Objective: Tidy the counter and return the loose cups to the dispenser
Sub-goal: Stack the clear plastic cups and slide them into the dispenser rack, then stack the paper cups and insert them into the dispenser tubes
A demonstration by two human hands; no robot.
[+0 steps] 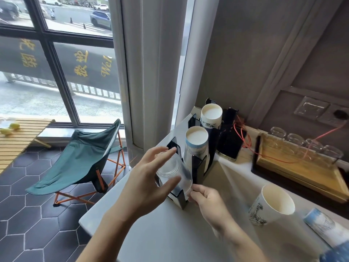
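Floor side: a green folding chair (85, 157) stood on dark hexagon tiles below the window, well apart from the bench (160, 233).
Left hand: the left hand (149, 178) was spread wide around a clear plastic cup (173, 173) — fingers over its upturned base, thumb against its lower wall; the cup lay tilted at the near slot of the dispenser (196, 167).
Right hand: the right hand (207, 201) pinched the rim of the same clear cup from below, fingers narrow, just beside the dispenser's front edge.
Dispenser: a black slotted rack at the bench's left edge, holding two stacks of paper cups base-up — a blue-printed stack (196, 144) in the middle slot and a white stack (211, 116) in the far one.
Behind it: a dark phone (230, 146) lay flat with a red cable (243, 137) touching it.
Bench, right part: a loose paper cup (270, 207) lay on its side, mouth toward the camera; near it a blue-printed cup stack (324, 227) lay flat at the frame's edge.
Back right: a wooden tray (302, 173) carried a row of clear glasses (294, 140) along the wall.
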